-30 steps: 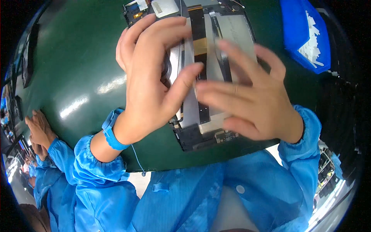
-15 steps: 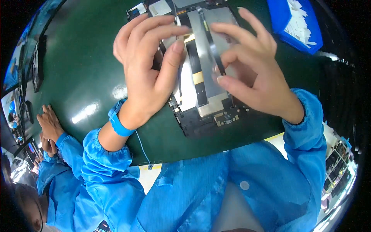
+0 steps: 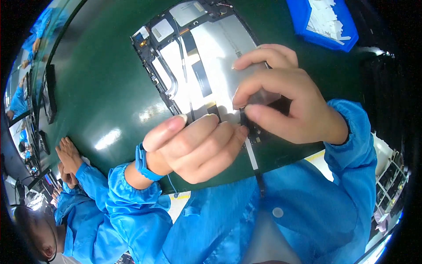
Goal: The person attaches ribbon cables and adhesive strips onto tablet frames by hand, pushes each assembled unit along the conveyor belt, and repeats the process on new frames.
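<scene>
An opened tablet (image 3: 165, 31) with silver plates and a black frame lies at a slant before me. A narrow flat cable (image 3: 252, 155), dark with a whitish stretch, hangs over its near edge toward my jacket. My right hand (image 3: 285, 94) pinches the cable's upper part between thumb and forefinger, its other fingers bent over the silver plate. Curled over the tablet's near edge, my left hand (image 3: 198, 147) has its fingertips closed at the cable just below that pinch. The fingers hide the tablet's near left part.
A blue bin (image 3: 351, 44) of white paper slips (image 3: 325, 22) stands at the far right of the green mat (image 3: 101, 79). A blue wrist strap (image 3: 143, 163) with a cord circles my left wrist. At the left, a co-worker's hand (image 3: 69, 154) rests on the mat.
My left hand has come down and right from the tablet's upper part to its near edge, fingers now curled. The cable has swung toward me. The tablet's top shows more.
</scene>
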Demonstrator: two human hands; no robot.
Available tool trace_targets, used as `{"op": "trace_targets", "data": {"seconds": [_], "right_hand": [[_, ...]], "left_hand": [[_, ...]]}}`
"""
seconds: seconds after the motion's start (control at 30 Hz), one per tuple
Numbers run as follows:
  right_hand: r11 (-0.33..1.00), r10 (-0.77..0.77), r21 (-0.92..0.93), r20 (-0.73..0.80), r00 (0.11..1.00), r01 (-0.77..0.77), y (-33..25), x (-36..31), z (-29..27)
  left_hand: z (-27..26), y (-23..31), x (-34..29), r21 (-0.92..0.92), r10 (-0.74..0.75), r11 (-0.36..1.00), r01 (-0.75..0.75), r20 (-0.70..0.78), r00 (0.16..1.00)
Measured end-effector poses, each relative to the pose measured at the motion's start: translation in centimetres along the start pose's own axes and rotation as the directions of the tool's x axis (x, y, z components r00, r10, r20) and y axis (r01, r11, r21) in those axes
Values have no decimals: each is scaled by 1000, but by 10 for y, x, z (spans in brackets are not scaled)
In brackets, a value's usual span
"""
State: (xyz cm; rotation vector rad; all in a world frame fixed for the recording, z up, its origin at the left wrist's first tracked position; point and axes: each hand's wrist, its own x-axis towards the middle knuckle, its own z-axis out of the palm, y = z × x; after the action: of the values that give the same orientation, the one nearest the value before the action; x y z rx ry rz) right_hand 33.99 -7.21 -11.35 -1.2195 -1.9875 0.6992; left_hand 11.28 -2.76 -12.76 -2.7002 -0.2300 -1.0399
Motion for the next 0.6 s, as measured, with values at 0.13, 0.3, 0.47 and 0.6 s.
{"op": "trace_targets", "data": {"seconds": [0.13,0.3,0.47,0.6], "right_hand": [[997,-27,-78,17,999,28,7,-3,0],[987,-17,-160,-43,999,10,14,-5,4],[997,-66,-39,94,993,70,12,-1,-23],[976,-203,-40,192,960,215,13,-3,-24]], "left_hand": [[7,-1,-1,-26,146,988,-150,-107,983],[32,5,2,54,340,934,-353,-440,831],[31,12,-4,50,234,971,-234,-390,890],[33,8,9,-2,264,958,-285,-372,890]]}}
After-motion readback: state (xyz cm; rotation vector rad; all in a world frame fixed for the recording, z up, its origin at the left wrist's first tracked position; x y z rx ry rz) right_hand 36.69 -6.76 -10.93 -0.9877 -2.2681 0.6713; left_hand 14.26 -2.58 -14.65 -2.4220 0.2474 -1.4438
